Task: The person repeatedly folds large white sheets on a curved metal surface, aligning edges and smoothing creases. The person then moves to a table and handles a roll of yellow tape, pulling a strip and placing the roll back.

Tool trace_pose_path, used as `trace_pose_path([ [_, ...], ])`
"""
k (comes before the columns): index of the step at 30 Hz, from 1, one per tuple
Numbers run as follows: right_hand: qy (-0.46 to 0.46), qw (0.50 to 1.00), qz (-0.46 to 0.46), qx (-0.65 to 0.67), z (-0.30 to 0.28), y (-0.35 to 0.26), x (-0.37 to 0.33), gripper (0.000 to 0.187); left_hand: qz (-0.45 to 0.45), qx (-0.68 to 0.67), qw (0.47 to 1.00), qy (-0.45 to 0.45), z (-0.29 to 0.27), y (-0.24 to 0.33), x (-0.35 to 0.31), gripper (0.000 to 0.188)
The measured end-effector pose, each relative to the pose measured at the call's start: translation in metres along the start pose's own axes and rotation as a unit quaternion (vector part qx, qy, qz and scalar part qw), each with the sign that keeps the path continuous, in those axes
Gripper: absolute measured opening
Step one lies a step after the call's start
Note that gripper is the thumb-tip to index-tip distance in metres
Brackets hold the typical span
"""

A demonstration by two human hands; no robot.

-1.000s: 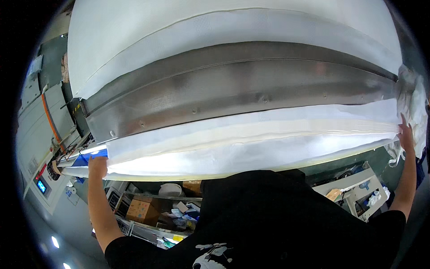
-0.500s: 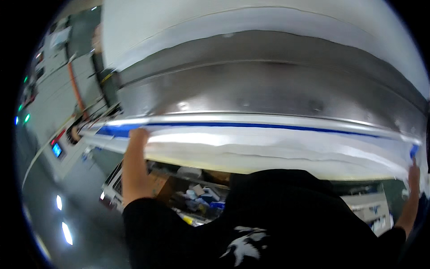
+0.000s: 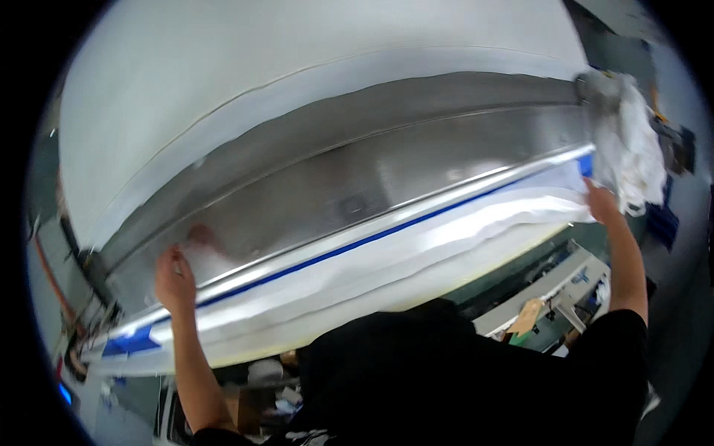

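A long white sheet (image 3: 372, 249) hangs along the front of a metal panel (image 3: 357, 175), its upper edge marked by a thin blue strip (image 3: 387, 236). My left hand (image 3: 175, 279) is raised over the panel's lower left part, its fingers curled together. Whatever lies between those fingers, if anything, is too small to make out. At the right end, just below a blue patch (image 3: 586, 163), my right hand (image 3: 604, 203) is closed on the sheet's edge. Another blue patch (image 3: 132, 340) sits at the strip's left end, below my left hand.
A large white covered surface (image 3: 320, 44) rises behind the panel. White plastic bags (image 3: 631, 149) hang at the right end. Below the sheet stand a pale machine part (image 3: 554, 290) and a bin area with small items (image 3: 279, 401). An orange hose (image 3: 56, 275) runs at the left.
My left hand has left the blue strip and risen over the metal panel. My right hand stays at the sheet's right end. The view has swung to the right.
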State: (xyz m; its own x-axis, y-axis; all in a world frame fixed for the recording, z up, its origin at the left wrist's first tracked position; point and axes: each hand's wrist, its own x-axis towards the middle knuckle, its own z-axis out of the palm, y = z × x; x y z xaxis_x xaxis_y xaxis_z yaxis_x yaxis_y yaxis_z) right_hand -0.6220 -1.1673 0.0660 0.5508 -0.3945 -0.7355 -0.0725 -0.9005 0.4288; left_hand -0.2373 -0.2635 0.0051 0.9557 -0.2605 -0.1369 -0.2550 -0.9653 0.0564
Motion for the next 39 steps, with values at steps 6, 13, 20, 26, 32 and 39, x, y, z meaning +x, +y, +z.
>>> trace_pose_path([
  [6,-0.059,0.994,0.037,0.081,-0.074,-0.057,-0.021,0.073,0.272,-0.386,0.875,-0.110,0.028,0.261,-0.021,0.032],
  [13,-0.027,0.994,0.021,0.108,-0.055,-0.041,-0.026,0.080,0.394,-0.450,0.778,-0.191,0.018,0.378,-0.038,0.021],
  [20,-0.034,0.991,-0.027,0.125,-0.067,-0.063,-0.016,0.080,0.432,-0.400,0.777,-0.222,0.030,0.394,-0.027,0.027],
  [26,-0.043,0.987,-0.097,0.124,-0.086,-0.091,-0.019,0.080,0.422,-0.430,0.757,-0.254,0.034,0.419,-0.024,0.026],
  [32,-0.093,0.973,-0.180,0.112,-0.137,-0.133,-0.037,0.076,0.382,-0.497,0.731,-0.267,0.050,0.478,-0.042,0.024],
  [39,-0.149,0.919,-0.235,0.278,-0.171,-0.179,-0.045,0.086,0.322,-0.410,0.649,-0.554,0.063,0.501,-0.032,0.052],
])
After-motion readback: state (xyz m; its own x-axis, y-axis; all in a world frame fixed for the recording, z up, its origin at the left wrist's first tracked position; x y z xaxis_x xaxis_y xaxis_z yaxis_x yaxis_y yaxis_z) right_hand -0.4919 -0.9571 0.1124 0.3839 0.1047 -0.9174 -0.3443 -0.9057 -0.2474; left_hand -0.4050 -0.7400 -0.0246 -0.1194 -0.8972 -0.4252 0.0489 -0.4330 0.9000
